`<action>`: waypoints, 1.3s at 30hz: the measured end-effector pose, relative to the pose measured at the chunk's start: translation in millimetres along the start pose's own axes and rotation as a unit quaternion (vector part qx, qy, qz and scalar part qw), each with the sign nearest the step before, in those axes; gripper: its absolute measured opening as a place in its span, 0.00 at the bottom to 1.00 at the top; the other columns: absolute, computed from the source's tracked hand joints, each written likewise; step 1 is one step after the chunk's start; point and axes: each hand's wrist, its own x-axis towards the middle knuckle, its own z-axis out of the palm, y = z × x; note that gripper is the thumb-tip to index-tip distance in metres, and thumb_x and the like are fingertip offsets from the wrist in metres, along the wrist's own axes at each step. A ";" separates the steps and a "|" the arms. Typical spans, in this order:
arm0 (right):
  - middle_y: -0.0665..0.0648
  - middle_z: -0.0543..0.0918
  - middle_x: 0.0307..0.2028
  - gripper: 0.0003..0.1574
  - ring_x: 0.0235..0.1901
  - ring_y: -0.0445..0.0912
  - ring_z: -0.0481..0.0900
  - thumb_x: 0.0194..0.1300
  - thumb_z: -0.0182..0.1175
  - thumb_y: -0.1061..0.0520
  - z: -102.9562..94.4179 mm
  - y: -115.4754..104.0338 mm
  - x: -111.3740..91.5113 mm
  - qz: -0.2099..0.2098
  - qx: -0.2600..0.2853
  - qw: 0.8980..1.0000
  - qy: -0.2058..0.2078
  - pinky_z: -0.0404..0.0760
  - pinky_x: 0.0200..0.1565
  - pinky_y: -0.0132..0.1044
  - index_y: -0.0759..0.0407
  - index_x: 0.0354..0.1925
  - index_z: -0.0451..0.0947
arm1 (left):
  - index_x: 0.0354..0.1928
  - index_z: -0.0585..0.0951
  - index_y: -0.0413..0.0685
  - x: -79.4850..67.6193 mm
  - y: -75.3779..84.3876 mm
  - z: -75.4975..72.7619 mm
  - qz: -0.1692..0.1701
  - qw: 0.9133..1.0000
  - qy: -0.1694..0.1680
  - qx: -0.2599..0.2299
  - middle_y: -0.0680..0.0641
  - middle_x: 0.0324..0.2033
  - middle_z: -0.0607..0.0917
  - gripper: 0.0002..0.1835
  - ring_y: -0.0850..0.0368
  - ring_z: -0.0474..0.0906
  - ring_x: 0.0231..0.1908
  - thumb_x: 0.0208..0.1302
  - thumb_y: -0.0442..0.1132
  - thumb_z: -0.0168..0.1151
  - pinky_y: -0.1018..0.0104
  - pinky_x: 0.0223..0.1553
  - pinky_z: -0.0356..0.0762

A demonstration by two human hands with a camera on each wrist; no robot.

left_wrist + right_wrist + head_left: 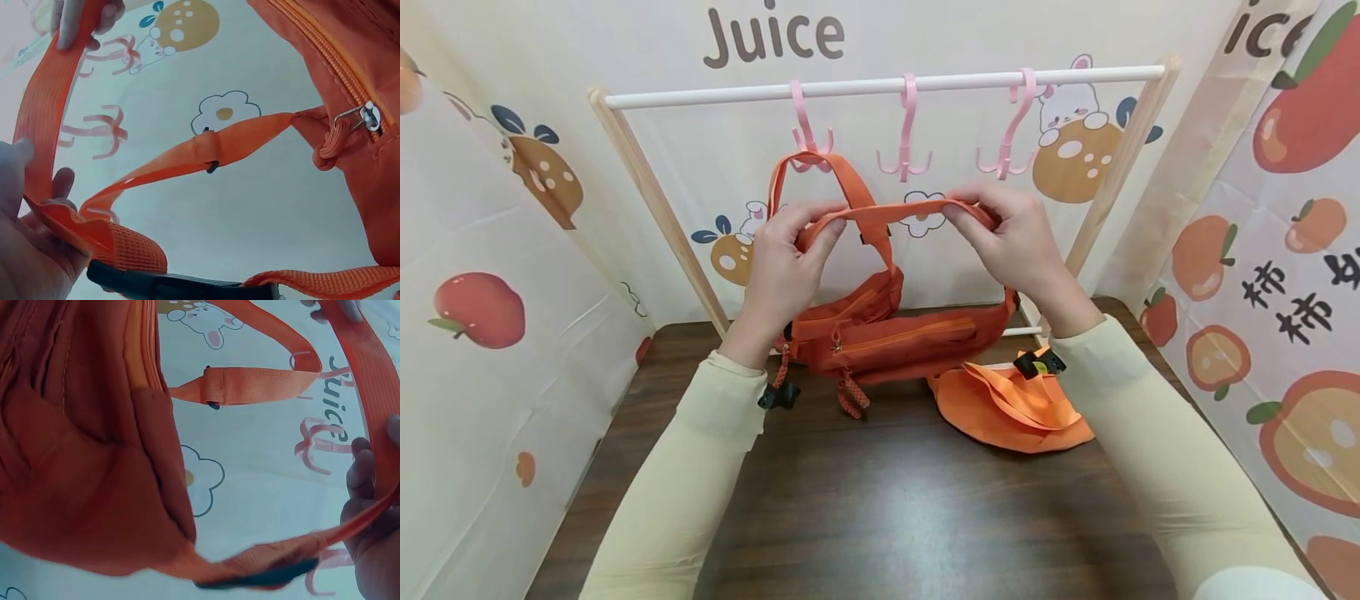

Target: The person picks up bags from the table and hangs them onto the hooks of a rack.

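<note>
My left hand (786,258) and right hand (1018,242) pinch the orange webbing strap (917,208) of a red-orange waist bag, thumbs and fingers on either side, with a stretch held level between them. Below the strap hangs the waist bag (910,346), its zip facing me and cord pulls dangling. Close behind is another red-orange bag section (857,304); a looped strap (847,177) rises from there over the left pink hook (801,117). In the left wrist view, a black buckle (181,287) sits on the webbing beside the left hand.
A white rail (850,87) on wooden legs carries a middle pink hook (906,125) and a right pink hook (1015,125). A lighter orange bag (1007,412) with a black buckle lies on the dark wooden table (850,508), near my right forearm. Printed fabric walls surround it.
</note>
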 end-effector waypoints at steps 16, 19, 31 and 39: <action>0.55 0.85 0.34 0.12 0.34 0.42 0.70 0.74 0.69 0.52 4.6 -5.9 37.7 -0.020 -0.044 0.999 0.024 0.65 0.39 0.36 0.57 0.49 0.91 | 0.56 0.90 0.50 39.7 9.3 12.1 0.022 0.999 0.025 0.020 0.51 0.46 0.88 0.15 0.62 0.70 0.37 0.75 0.47 0.68 0.64 0.37 0.66; 0.55 0.86 0.36 0.13 0.34 0.42 0.69 0.76 0.67 0.50 4.1 -5.9 44.6 -0.013 -0.059 0.998 0.027 0.64 0.40 0.36 0.57 0.50 0.91 | 0.55 0.91 0.50 45.5 10.6 14.0 0.012 0.999 0.030 0.030 0.51 0.45 0.88 0.14 0.62 0.72 0.40 0.74 0.47 0.69 0.65 0.41 0.68; 0.58 0.81 0.41 0.20 0.38 0.44 0.69 0.84 0.54 0.50 6.7 1.3 63.6 0.033 -0.100 0.994 0.025 0.68 0.45 0.35 0.62 0.55 0.84 | 0.59 0.89 0.52 54.7 16.2 20.9 0.024 0.990 0.041 0.132 0.49 0.47 0.91 0.16 0.57 0.80 0.42 0.78 0.47 0.63 0.63 0.47 0.75; 0.58 0.77 0.42 0.18 0.41 0.44 0.74 0.85 0.50 0.53 12.8 10.4 74.1 0.055 -0.092 0.994 0.031 0.72 0.49 0.32 0.64 0.55 0.81 | 0.61 0.89 0.52 59.2 19.8 24.3 0.025 0.987 0.042 0.154 0.49 0.49 0.91 0.17 0.56 0.82 0.45 0.79 0.47 0.62 0.66 0.50 0.76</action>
